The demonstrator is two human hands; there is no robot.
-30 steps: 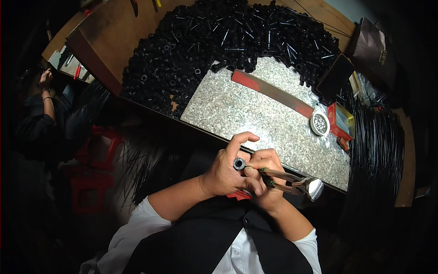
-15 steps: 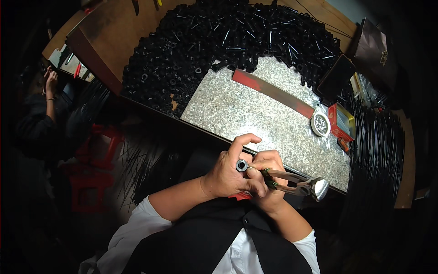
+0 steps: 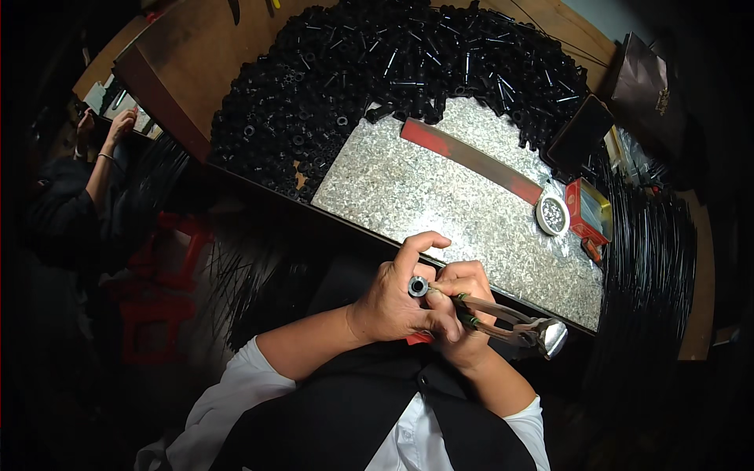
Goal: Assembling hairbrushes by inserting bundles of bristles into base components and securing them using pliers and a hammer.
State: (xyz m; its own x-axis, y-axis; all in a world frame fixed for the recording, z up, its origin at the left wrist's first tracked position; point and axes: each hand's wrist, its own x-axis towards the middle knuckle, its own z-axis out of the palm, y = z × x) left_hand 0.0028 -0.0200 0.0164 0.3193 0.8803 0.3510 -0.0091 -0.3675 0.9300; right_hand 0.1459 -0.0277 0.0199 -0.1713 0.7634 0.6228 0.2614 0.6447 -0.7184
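My left hand [image 3: 389, 302] is closed around a small black tube-shaped part [image 3: 419, 286], whose round end with a hole faces up. Its index finger is bent above the part. Close against it, my right hand [image 3: 469, 334] has its thumb and fingertips pinched at the side of the part; any small thing between them is too hidden to name. The same right hand keeps a pair of end-cutting pincers [image 3: 510, 326], with the green-banded handles in the palm and the shiny metal head [image 3: 553, 338] pointing right. Both hands are just in front of the table's near edge.
A heap of black parts [image 3: 377, 63] covers the table's back. On the speckled tabletop [image 3: 377, 180] lie a red-brown flat bar [image 3: 471, 160], a white bowl of small bits [image 3: 553, 217] and a red box [image 3: 585, 210]. Black cables [image 3: 648, 267] hang right. A co-worker's hand [image 3: 122, 124] works at far left.
The pincers' head has dipped slightly down and right, while my hands have barely shifted. At far left, the co-worker's arm has reached further right over their table.
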